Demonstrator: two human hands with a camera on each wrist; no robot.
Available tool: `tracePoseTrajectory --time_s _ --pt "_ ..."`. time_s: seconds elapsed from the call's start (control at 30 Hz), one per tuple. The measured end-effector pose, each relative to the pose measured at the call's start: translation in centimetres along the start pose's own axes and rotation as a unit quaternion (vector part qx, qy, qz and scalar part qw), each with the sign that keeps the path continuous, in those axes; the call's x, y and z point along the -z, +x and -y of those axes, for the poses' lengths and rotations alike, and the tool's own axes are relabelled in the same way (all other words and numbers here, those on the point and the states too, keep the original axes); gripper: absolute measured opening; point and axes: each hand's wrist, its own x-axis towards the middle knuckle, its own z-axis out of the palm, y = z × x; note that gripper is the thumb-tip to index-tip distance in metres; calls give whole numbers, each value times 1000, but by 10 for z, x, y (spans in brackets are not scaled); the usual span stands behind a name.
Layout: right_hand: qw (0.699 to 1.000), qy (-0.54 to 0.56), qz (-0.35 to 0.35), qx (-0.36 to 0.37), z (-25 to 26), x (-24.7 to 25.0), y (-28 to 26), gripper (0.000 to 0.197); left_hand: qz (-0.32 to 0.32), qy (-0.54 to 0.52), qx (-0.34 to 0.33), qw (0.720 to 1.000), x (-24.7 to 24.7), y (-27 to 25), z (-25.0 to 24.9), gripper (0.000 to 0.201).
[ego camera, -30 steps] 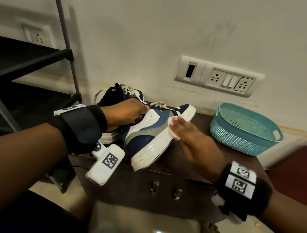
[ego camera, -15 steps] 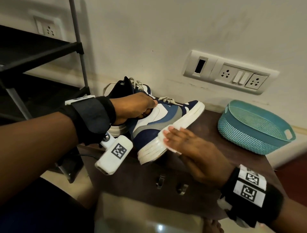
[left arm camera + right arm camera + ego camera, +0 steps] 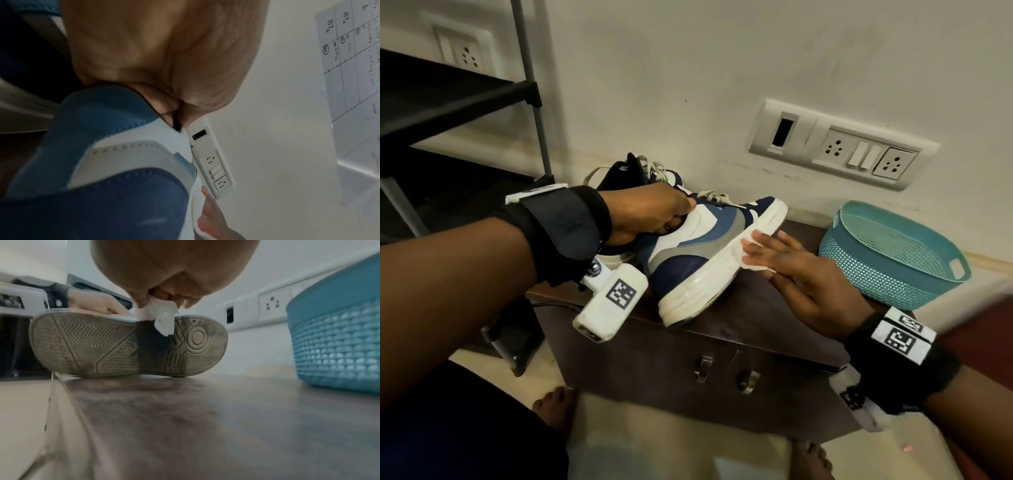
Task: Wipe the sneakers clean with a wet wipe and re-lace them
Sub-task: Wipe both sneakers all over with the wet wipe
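Sneaker (image 3: 698, 253), mid-frame in the head view, lies tilted on its side on the dark wooden cabinet (image 3: 739, 329). Left hand (image 3: 650, 212) grips its collar; the right hand's (image 3: 794, 277) straight fingers press a limp wet wipe (image 3: 748, 255) to the smooth rubber midsole. Long, firm strokes should work best.

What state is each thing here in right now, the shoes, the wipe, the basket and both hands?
Near sneaker: tipped on its side edge on the cabinet, laces in.
Far sneaker: behind it, mostly hidden.
Wet wipe: pressed against the near sneaker's white midsole.
Left hand: grips the near sneaker's collar.
Right hand: fingers straight, presses the wipe.
Teal basket: upright; contents not visible.
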Motion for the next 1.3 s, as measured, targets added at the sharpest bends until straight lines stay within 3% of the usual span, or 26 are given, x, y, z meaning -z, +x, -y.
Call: tracePoseTrajectory --time_s 0.07,0.13,0.23,0.33,0.4,0.5,0.57,0.63,0.73,0.83,0.9,1.0,1.07,1.2,1.23,1.3 --pt "999 -48 -11 -18 1 0 0 40 -5 6 1 1000 1 1 0 40" --pt "997 -67 -5 25 15 -12 -2 40 -12 16 1 1000 1 2 1 40" --pt "995 -9 32 93 42 -30 -3 40 -18 42 -3 999 1 4 2 41" --pt "989 -56 71 115 16 -17 0 43 -8 63 -12 998 -1 2 2 38" --pt "992 -108 37 52 -13 0 1 45 -4 63 -12 998 0 2 2 35" --pt "980 -105 -80 -148 -38 23 -1 43 11 45 -4 999 2 2 5 38" --pt "969 -104 -123 -187 -37 22 -2 42 20 47 -9 999 1 1 6 38" --pt "978 -65 -121 -155 -19 7 -1 42 22 53 -15 998 1 3 7 44" --pt "996 -51 -54 -51 14 -15 5 44 21 53 -20 998 3 4 10 46" --pt "998 -61 -3 16 8 -13 4 43 16 56 -18 998 4 6 10 44" --pt "998 -60 -30 -16 -10 -4 2 41 18 54 -15 998 4 5 11 41" --pt "981 -28 -138 -136 -30 8 8 32 27 60 -18 998 4 3 11 40" --pt "970 -30 -159 -182 -29 10 12 30 34 71 -24 997 3 3 11 48" --pt "995 -62 -47 -61 -9 0 4 38 28 109 -28 993 6 4 12 45" --pt "997 -47 -46 -48 -9 0 2 37 29 114 -29 993 7 4 13 44" --pt "989 2 -107 -100 -17 8 3 31 31 117 -31 992 6 4 13 42"
